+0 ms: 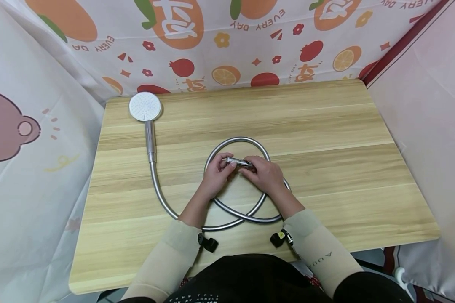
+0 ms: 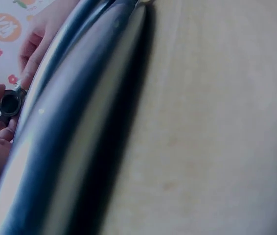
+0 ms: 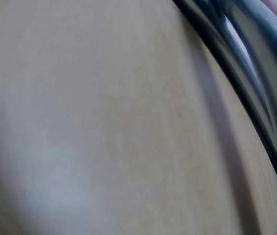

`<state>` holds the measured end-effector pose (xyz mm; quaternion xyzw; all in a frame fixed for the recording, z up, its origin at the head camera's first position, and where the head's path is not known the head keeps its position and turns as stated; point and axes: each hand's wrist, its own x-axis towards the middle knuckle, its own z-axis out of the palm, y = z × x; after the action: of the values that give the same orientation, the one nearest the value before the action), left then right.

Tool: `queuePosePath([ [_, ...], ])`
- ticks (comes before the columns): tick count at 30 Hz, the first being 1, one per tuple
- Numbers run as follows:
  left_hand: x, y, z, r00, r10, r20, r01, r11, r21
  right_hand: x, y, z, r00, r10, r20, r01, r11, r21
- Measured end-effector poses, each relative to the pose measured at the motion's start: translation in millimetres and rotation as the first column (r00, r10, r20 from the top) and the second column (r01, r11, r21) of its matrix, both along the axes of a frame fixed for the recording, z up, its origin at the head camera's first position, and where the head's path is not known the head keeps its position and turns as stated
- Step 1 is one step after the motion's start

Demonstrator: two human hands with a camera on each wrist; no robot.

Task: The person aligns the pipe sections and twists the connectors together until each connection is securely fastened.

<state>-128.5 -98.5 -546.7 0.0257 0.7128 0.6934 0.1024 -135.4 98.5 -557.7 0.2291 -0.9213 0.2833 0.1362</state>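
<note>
Both hands meet inside a loop of the chrome shower hose (image 1: 239, 139). The left hand (image 1: 215, 174) pinches one end of a short shiny metal fitting (image 1: 233, 160) between thumb and fingers. At its other end, the right hand (image 1: 266, 172) grips it, covering part of it. The left wrist view shows a round dark opening in the fitting (image 2: 10, 103). Whether it joins the hose is hidden by the right hand. A shower head (image 1: 145, 107) with a white face and chrome handle lies at the table's back left, attached to the hose.
The hose crosses itself on the wooden table (image 1: 345, 168) and passes under both forearms. Close to the wrist cameras, it fills part of both wrist views. A fruit-print curtain (image 1: 223, 54) hangs behind the table, with pale cloths at the left and right.
</note>
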Motion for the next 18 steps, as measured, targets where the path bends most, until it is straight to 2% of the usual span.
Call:
queuePosePath([
  [5, 0.5, -1.5, -1.0, 1.0, -0.014, 0.009, 0.014, 0.999, 0.03, -0.8, -1.1, -1.3, 1.0, 0.006, 0.008, -0.006, 0.999, 0.044],
  [18, 3.1, -2.8, 1.8, 0.998, -0.029, -0.063, 0.029, 1.0, -0.005, -1.8, -2.8, -1.1, 1.0, 0.01, 0.009, -0.011, 0.993, 0.121],
])
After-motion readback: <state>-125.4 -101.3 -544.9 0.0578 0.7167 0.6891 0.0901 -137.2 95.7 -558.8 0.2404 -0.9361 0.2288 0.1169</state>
